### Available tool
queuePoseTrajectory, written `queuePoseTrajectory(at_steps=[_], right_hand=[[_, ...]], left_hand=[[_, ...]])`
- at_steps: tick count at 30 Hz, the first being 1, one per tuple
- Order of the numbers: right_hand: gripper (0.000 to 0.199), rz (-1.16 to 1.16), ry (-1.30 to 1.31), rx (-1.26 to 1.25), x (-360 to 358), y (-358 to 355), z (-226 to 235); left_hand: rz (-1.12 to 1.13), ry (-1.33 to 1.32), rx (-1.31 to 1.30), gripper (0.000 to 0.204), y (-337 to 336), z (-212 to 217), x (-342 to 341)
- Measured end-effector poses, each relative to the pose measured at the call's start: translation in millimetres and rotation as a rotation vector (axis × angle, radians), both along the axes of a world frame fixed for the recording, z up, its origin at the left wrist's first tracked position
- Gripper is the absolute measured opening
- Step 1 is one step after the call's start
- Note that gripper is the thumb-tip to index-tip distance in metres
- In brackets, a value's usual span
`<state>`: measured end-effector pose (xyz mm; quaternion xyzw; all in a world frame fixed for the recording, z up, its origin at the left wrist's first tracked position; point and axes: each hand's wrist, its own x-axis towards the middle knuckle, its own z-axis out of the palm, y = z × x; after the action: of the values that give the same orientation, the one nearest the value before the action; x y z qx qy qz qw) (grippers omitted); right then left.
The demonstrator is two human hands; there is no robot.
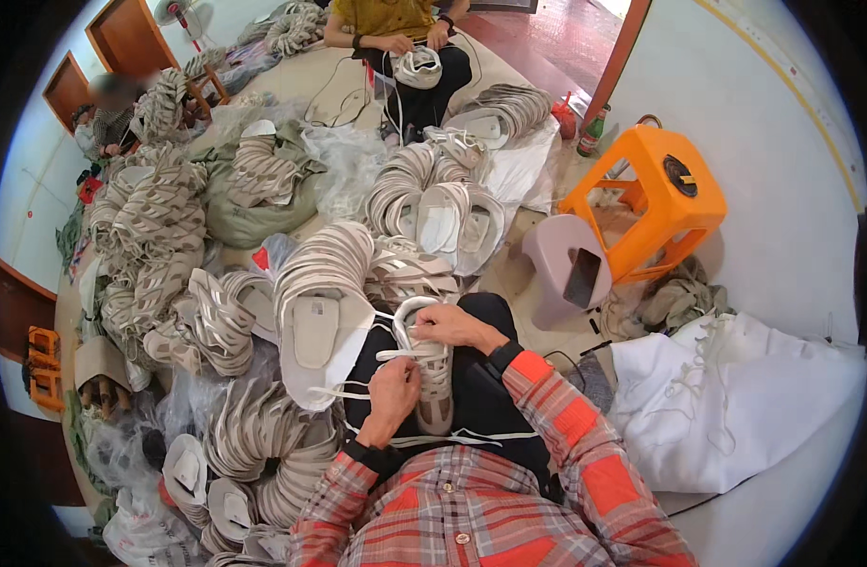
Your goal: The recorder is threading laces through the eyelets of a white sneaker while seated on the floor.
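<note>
A beige and white shoe upper [435, 387] rests in my lap, its toe toward me and its opening away. White shoelace [396, 355] is threaded through it, with loose ends trailing to the left. My right hand [452, 326] is closed at the collar, its fingertips gripping the upper's edge; whether lace is also in them I cannot tell. Beside the upper's left side, my left hand [393, 395] is closed with fingertips pinched at the lace. More white lace [462, 436] lies across my lap below the toe.
A long nested stack of uppers [325, 312] leans at my left, with more piles beyond it. An orange stool [656, 184] and a mauve stool [550, 255] bearing a phone [582, 277] stand right. White cloth [736, 397] lies nearby. Opposite sits a person [405, 57] handling another upper.
</note>
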<state>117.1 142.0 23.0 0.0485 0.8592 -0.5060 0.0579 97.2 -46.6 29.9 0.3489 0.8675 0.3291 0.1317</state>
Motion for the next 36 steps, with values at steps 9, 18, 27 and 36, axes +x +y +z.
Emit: queuePoseTrajectory(at_steps=[9, 18, 27, 36], right_hand=[[0.036, 0.012, 0.027, 0.028, 1, -1, 4], [0.026, -0.144, 0.009, -0.045, 14, -13, 10], [0.016, -0.519, 0.314, 0.126, 83, -60, 13], [0.020, -0.321, 0.393, 0.520, 77, -63, 9]], left_hand=[[-0.072, -0.249, 0.200, 0.011, 1, -8, -7], [-0.126, -0.107, -0.068, 0.032, 14, 7, 10], [-0.085, -0.218, 0.177, 0.025, 15, -6, 7], [-0.066, -0.287, 0.182, 0.025, 13, -6, 4]])
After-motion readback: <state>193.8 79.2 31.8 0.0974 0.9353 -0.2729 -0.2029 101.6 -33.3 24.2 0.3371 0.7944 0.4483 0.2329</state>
